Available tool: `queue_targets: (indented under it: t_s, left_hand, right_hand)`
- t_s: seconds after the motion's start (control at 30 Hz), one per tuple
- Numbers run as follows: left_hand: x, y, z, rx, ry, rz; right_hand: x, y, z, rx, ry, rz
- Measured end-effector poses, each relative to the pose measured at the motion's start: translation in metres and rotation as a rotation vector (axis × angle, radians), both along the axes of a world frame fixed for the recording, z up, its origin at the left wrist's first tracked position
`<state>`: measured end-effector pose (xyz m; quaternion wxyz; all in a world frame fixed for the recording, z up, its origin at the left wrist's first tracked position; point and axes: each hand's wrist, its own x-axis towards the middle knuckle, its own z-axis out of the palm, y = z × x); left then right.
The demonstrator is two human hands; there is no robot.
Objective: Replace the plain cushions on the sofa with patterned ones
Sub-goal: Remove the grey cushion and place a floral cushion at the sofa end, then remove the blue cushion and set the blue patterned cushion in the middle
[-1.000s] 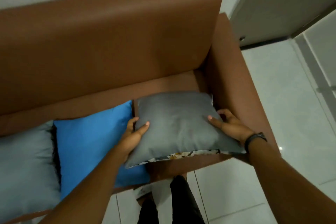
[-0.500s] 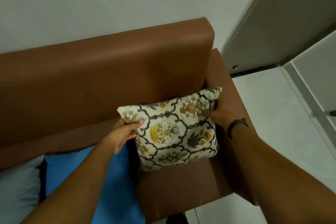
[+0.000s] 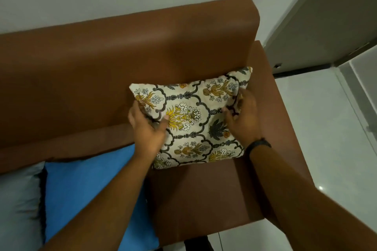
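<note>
Cream floral-patterned cushion (image 3: pixel 193 120) just got flipped pattern-out, now propped mid-frame against the brown leather sofa (image 3: pixel 122 51); left hand (image 3: pixel 148 128) and right hand (image 3: pixel 243 118) both grip its sides, one swap nearly done.

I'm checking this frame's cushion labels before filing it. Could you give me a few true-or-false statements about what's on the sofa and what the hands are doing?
1. Both hands hold the patterned cushion. True: the left hand and right hand grip its sides.
2. The patterned cushion lies flat on the floor. False: it leans against the brown sofa backrest, beside the armrest.
3. A blue cushion lies on the seat to the left. True.
4. The black wristband is on the left wrist. False: the right.
5. The blue cushion carries a floral print. False: it is plain.
</note>
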<state>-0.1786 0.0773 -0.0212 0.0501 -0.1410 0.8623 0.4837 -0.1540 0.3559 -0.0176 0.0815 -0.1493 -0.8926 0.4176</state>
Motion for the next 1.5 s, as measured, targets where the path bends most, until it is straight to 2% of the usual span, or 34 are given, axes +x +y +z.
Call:
queue_targets:
  t_s: [0.03, 0.1, 0.17, 0.2, 0.23, 0.33, 0.4, 0.5, 0.57, 0.63, 0.9, 1.1, 1.2, 1.27, 1.33, 1.4, 1.43, 1.5]
  left_hand:
    - [0.012, 0.008, 0.002, -0.207, 0.100, -0.112]
    - [0.030, 0.028, 0.001, -0.576, 0.286, -0.525]
    - [0.034, 0.042, -0.010, -0.776, 0.366, -0.921]
    - [0.031, 0.042, -0.017, -0.839, 0.347, -1.006]
    - [0.024, 0.039, -0.024, -0.888, 0.306, -1.008]
    - [0.004, 0.018, -0.032, -0.915, 0.179, -0.796]
    - [0.002, -0.002, -0.033, -0.795, 0.081, -0.578]
    - [0.008, -0.026, -0.037, -0.307, -0.062, -0.241]
    - [0.008, -0.026, -0.035, -0.110, -0.115, -0.228]
    - [0.007, -0.017, -0.033, -0.058, -0.129, -0.277]
    - [0.023, -0.006, -0.020, -0.073, 0.081, -0.263]
    - [0.009, -0.014, -0.007, -0.021, -0.042, -0.327]
    - [0.031, -0.055, -0.008, 0.003, -0.089, -0.265]
    - [0.073, -0.101, -0.016, -0.080, -0.125, -0.141]
    - [0.127, -0.164, -0.028, -0.253, -0.108, 0.012]
    - [0.176, -0.235, -0.044, -0.402, -0.125, 0.102]
    - [0.196, -0.272, -0.055, -0.438, -0.183, 0.124]
    - [0.230, -0.335, -0.074, -0.376, -0.388, 0.194]
  right_hand:
    - [0.009, -0.011, -0.002, 0.168, 0.029, 0.081]
    - [0.021, -0.033, -0.011, 0.395, -0.019, 0.338]
    - [0.027, -0.045, -0.026, 0.572, -0.112, 0.563]
    - [0.026, -0.042, -0.032, 0.647, -0.151, 0.605]
    - [0.022, -0.035, -0.037, 0.679, -0.191, 0.588]
    - [0.016, 0.002, -0.041, 0.472, -0.364, 0.233]
    - [0.018, 0.029, -0.042, 0.304, -0.436, 0.018]
    - [0.023, 0.049, -0.044, 0.066, -0.317, 0.030]
    - [0.017, 0.038, -0.040, -0.147, -0.253, 0.108]
    - [0.009, 0.019, -0.038, -0.206, -0.261, 0.169]
    - [0.020, 0.001, -0.029, -0.004, -0.126, 0.143]
    - [0.006, -0.003, -0.023, 0.144, -0.261, 0.185]
    - [0.023, -0.024, -0.023, 0.139, -0.227, -0.055]
    - [0.066, -0.052, -0.036, 0.168, -0.156, -0.237]
    - [0.118, -0.095, -0.058, 0.055, -0.314, -0.241]
    - [0.166, -0.153, -0.079, -0.163, -0.677, -0.057]
    - [0.189, -0.185, -0.087, -0.252, -0.789, 0.059]
    - [0.227, -0.249, -0.102, -0.419, -0.846, 0.279]
